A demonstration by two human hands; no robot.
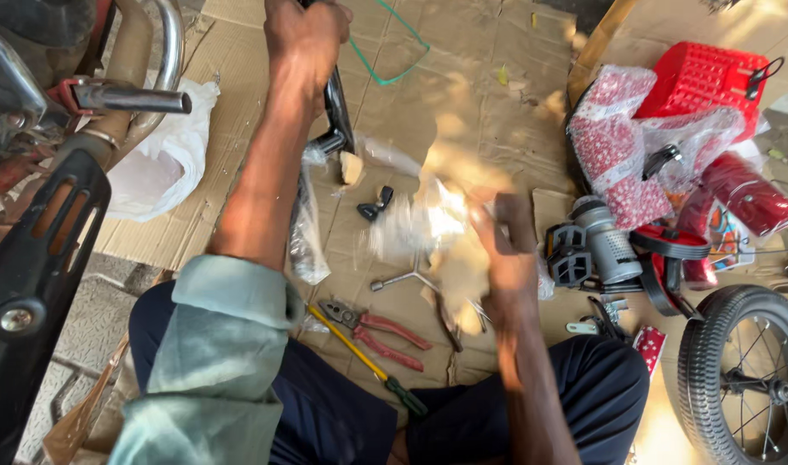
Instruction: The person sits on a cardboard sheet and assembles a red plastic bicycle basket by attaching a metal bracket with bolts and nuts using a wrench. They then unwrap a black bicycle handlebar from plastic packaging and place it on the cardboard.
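Two hands: left hand (pixel 304 34) grips a black curved bar (pixel 336 108); right hand (pixel 502 250) clutches blurred clear plastic wrap (pixel 420 224).

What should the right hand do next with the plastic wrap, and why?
Probably the right hand should pull the clear plastic wrap away and drop it aside. It is blurred in motion with the wrap bunched beside it, while the left hand grips the black metal part, which has plastic hanging from it. Whether the wrap is fully free cannot be told.
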